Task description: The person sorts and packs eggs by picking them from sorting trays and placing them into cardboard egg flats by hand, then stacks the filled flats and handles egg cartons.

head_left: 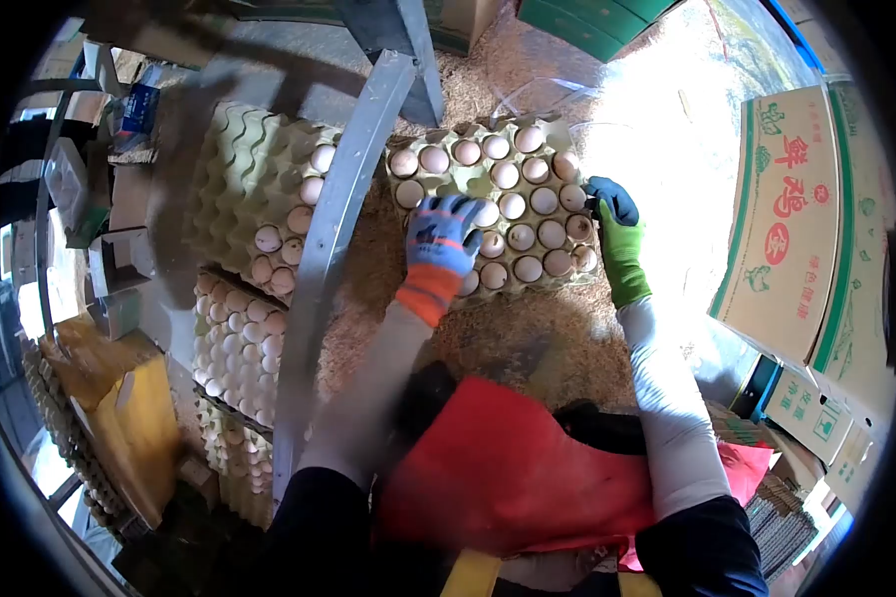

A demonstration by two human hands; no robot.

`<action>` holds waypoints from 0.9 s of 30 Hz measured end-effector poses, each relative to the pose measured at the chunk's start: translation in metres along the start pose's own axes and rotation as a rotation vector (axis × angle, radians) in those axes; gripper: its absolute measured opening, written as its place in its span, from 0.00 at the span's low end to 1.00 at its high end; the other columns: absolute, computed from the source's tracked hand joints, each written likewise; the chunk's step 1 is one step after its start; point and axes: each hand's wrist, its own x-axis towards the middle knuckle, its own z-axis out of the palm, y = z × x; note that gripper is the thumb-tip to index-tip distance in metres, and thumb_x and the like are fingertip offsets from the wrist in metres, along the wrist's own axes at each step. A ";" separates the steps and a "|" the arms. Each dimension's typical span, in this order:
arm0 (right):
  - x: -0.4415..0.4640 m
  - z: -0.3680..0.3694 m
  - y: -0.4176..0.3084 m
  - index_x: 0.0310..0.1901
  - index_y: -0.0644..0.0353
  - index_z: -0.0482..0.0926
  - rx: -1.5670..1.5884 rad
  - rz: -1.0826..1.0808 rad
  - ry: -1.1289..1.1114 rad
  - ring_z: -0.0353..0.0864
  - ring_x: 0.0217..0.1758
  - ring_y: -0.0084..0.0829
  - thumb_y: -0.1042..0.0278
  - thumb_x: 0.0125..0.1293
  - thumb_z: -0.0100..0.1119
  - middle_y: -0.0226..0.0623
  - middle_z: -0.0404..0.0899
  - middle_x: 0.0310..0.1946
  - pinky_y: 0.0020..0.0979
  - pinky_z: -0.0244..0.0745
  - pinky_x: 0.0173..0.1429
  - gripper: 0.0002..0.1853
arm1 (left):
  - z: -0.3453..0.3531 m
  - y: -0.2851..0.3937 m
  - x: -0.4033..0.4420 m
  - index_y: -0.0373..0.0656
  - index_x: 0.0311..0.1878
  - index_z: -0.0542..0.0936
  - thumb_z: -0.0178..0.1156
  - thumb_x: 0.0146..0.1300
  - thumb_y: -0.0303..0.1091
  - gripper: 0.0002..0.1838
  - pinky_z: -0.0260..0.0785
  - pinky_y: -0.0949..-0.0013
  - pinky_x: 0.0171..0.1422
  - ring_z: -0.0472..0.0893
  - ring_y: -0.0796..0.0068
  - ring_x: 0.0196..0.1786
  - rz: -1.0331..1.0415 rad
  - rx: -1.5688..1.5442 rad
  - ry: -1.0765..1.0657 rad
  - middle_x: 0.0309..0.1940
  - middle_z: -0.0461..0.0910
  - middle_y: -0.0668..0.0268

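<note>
An egg tray (453, 184) holding several pale eggs lies in front of me, with some bare cups at its upper left. My left hand (443, 237), in a blue and orange glove, reaches over the tray's left part with its fingers bent down among the eggs; whether it holds an egg is hidden. At the tray's right edge is my right hand (615, 204), in a dark and green glove. Its fingers are curled against the rim, beside the outermost eggs.
A grey metal bar (338, 219) crosses left of the tray. Beyond it are a partly filled egg tray (234, 189) and stacked trays of eggs (239, 348). Cartons (782, 219) stand at the right, a green box (592, 25) at the top, and a yellow-brown box (129, 418) at lower left.
</note>
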 end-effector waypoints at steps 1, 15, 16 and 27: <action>-0.001 0.003 -0.002 0.53 0.64 0.79 0.016 -0.002 0.011 0.80 0.45 0.24 0.78 0.70 0.51 0.32 0.81 0.46 0.25 0.76 0.52 0.13 | 0.001 0.001 0.012 0.53 0.53 0.80 0.67 0.51 0.39 0.22 0.66 0.54 0.61 0.75 0.56 0.53 0.006 0.041 -0.127 0.50 0.78 0.62; 0.015 -0.024 0.024 0.55 0.65 0.80 -0.105 -0.099 -0.065 0.80 0.51 0.29 0.70 0.73 0.54 0.36 0.82 0.50 0.32 0.77 0.55 0.14 | -0.116 0.069 -0.025 0.42 0.52 0.79 0.74 0.51 0.36 0.24 0.73 0.62 0.55 0.78 0.61 0.53 -0.094 -0.800 0.258 0.48 0.80 0.60; 0.024 -0.035 0.044 0.57 0.65 0.78 0.003 -0.016 -0.084 0.80 0.52 0.29 0.69 0.73 0.53 0.36 0.81 0.51 0.32 0.76 0.55 0.15 | -0.153 0.077 -0.040 0.42 0.53 0.79 0.74 0.51 0.37 0.25 0.72 0.61 0.56 0.79 0.60 0.53 -0.158 -0.897 0.227 0.48 0.80 0.59; 0.066 -0.009 0.027 0.62 0.65 0.72 -0.193 -0.139 -0.270 0.77 0.54 0.29 0.65 0.75 0.49 0.38 0.77 0.56 0.30 0.73 0.57 0.19 | -0.248 -0.258 -0.284 0.48 0.60 0.77 0.67 0.62 0.30 0.22 0.77 0.69 0.42 0.83 0.73 0.38 -1.229 -0.537 0.977 0.45 0.82 0.64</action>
